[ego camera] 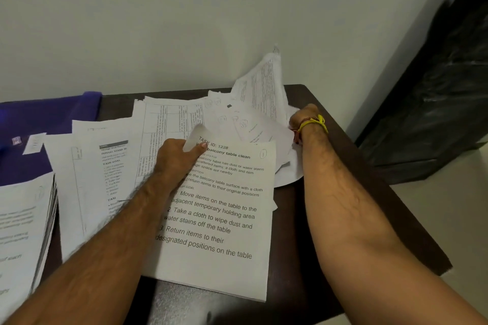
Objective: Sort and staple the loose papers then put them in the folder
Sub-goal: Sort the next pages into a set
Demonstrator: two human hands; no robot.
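Left hand point(176, 158) is pinching the curled top-left corner of a white printed sheet headed "TASK ID: 1228" point(219, 221), lying on the dark brown table point(311, 232). Right hand point(301, 117) is buried in the loose white papers point(253, 119) behind; can't tell its grip. Purple folder point(39, 119) sits far left.

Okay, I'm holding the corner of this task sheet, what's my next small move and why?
Probably lift the task sheet clear with your left hand, which already pinches its curled top corner. It lies on top of the scattered papers, while your right hand is busy in the pile by the wall.
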